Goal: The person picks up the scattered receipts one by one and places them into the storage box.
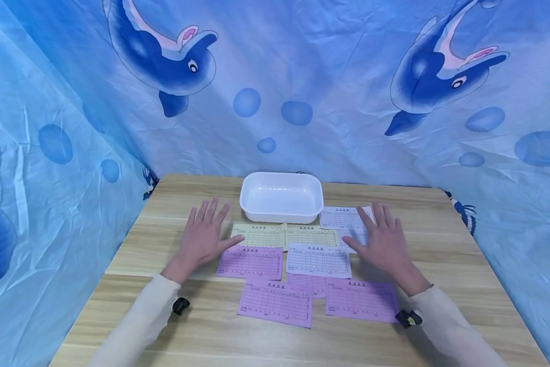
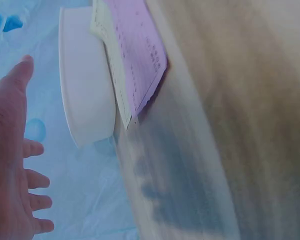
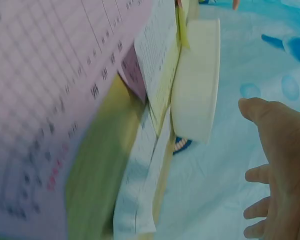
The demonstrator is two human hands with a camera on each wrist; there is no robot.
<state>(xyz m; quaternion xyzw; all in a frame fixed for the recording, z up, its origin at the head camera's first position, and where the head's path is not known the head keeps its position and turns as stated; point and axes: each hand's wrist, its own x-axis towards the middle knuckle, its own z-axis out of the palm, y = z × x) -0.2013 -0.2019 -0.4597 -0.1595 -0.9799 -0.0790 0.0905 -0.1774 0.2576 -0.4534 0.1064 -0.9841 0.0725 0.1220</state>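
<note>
A: Your left hand [image 1: 201, 238]?
B: Raised over the wooden table [image 1: 134, 255], fingers spread wide, near the leftmost pink slip [image 1: 249, 262].
A: Your right hand [image 1: 386, 248]?
B: Spread wide too, near the white slips [image 1: 339, 218] at the right.
A: And the other slips before you?
B: Two yellow slips [image 1: 258, 237] lie just in front of the white tray [image 1: 281, 217]; a central white slip [image 1: 318, 261] partly covers a tucked pink slip [image 1: 318, 287]; two more pink slips [image 1: 277, 304] lie nearest you.
</note>
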